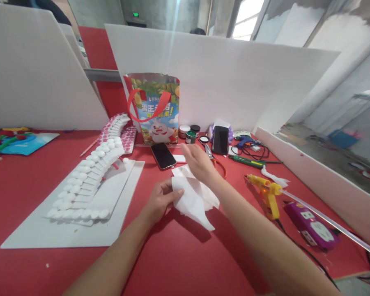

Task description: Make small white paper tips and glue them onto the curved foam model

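Head cam: left hand (158,202) has its fingers pinching a thin white papery sheet (189,199) above the flat red worktop (178,263); right hand (197,162) is just beside it, can't really tell its fingers' grip.

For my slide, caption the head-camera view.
The left hand pinches white paper, the right hand close by, between a scalloped white craft model and a yellow glue gun.
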Action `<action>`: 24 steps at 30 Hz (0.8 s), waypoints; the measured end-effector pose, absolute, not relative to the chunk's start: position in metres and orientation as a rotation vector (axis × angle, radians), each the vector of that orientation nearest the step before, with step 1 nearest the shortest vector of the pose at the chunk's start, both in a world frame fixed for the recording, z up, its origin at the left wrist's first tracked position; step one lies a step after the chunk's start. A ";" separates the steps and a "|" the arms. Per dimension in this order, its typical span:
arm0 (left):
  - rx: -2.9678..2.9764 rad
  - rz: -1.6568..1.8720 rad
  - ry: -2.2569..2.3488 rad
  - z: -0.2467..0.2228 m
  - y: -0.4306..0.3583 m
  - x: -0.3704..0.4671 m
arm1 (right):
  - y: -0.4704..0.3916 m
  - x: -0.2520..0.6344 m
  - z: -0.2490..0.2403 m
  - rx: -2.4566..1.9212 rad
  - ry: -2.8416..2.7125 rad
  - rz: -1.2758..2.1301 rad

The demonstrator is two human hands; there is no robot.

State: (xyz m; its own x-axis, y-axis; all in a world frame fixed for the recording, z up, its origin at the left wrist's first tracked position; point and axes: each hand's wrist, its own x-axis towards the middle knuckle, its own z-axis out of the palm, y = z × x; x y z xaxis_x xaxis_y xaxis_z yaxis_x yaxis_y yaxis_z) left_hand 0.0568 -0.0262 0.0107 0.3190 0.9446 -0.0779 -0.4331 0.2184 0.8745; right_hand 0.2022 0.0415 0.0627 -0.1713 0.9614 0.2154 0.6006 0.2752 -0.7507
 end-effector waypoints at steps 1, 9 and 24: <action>0.847 1.089 0.697 0.014 -0.027 0.057 | 0.028 0.213 0.066 -1.377 -1.728 0.854; 0.738 1.066 0.674 0.024 -0.039 0.065 | -0.029 0.252 0.056 -1.025 -1.076 1.901; 0.915 1.098 0.925 0.011 -0.028 0.059 | -0.028 0.251 0.042 -1.279 -1.292 1.675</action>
State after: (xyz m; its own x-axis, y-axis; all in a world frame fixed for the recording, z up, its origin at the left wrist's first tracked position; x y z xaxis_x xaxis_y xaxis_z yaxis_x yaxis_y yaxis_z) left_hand 0.0587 -0.0278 0.0114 0.1954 0.9698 -0.1460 -0.3092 0.2022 0.9293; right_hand 0.2510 -0.0278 0.0422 -0.3063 0.9030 -0.3013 0.0619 -0.2970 -0.9529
